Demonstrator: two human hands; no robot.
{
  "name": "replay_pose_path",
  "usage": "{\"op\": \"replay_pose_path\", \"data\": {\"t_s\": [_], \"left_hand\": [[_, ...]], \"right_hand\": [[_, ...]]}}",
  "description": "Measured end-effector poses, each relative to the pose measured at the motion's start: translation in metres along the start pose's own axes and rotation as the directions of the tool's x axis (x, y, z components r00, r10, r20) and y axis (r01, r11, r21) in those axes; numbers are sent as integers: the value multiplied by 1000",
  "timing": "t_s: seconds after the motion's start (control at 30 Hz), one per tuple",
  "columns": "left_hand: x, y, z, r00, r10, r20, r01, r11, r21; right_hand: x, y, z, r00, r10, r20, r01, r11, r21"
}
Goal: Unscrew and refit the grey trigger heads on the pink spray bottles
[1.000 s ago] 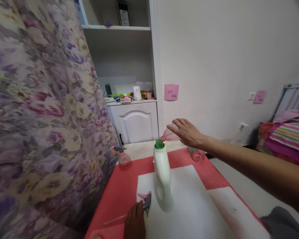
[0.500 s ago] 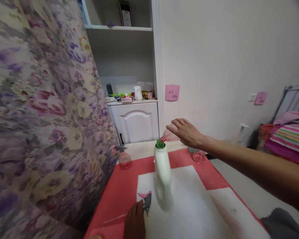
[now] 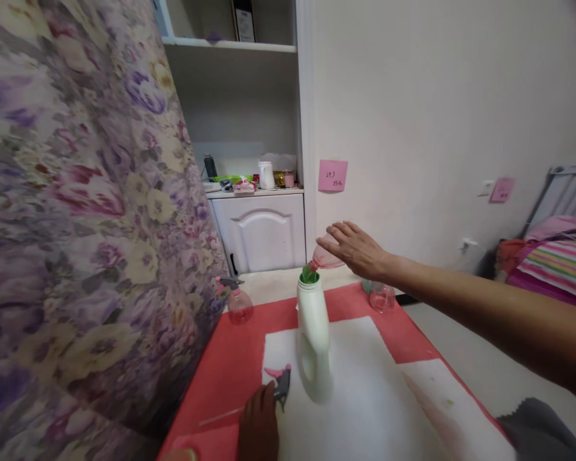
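My right hand (image 3: 352,246) is wrapped around a clear pink spray bottle (image 3: 327,255), tilted with its neck at the green spout (image 3: 309,275) in the mouth of a pale green jug (image 3: 312,314). The jug stands upright on white paper (image 3: 360,378). At the front, my left hand (image 3: 259,419) is closed on a spray bottle's trigger head (image 3: 281,384), grey with a pink lever; its thin clear tube (image 3: 221,417) points left. Whether liquid flows from the tilted bottle I cannot make out.
On the red table cover (image 3: 211,384), a pink spray bottle with its head (image 3: 240,306) stands back left. A clear pink bottle (image 3: 382,298) is at the back right. A floral curtain (image 3: 100,224) hangs along the left, and a cabinet (image 3: 269,234) stands behind.
The view has shifted slightly. Both hands keep their holds, the right still tilting the bottle over the jug's mouth; a round edge shows more at the bottom left.
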State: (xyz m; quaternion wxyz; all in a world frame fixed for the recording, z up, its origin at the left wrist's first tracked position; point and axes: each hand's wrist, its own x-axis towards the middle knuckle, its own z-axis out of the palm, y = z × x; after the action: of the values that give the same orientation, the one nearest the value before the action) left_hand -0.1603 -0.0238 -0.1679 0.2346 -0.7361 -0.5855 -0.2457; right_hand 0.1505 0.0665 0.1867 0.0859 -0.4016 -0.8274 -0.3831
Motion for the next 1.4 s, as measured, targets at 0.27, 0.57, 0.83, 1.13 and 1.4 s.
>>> {"op": "replay_pose_path", "data": {"t_s": [0.27, 0.57, 0.83, 1.13, 1.4], "left_hand": [[0, 1, -3, 1000, -4, 8, 4, 1000, -9], [0, 1, -2, 1000, -14, 16, 14, 999, -42], [0, 4, -1, 998, -43, 37, 45, 997, -62], [-1, 7, -5, 997, -56, 52, 59, 996, -60], [-5, 6, 3, 997, -80, -2, 79, 994, -71]], "right_hand": [[6, -1, -11, 998, -66, 4, 66, 994, -90], [18, -8, -24, 992, -126, 29, 130, 973, -191], [26, -24, -36, 990, -124, 73, 135, 974, -181], [27, -44, -44, 992, -60, 112, 87, 963, -255], [19, -63, -53, 986, -62, 152, 101, 959, -266]]}}
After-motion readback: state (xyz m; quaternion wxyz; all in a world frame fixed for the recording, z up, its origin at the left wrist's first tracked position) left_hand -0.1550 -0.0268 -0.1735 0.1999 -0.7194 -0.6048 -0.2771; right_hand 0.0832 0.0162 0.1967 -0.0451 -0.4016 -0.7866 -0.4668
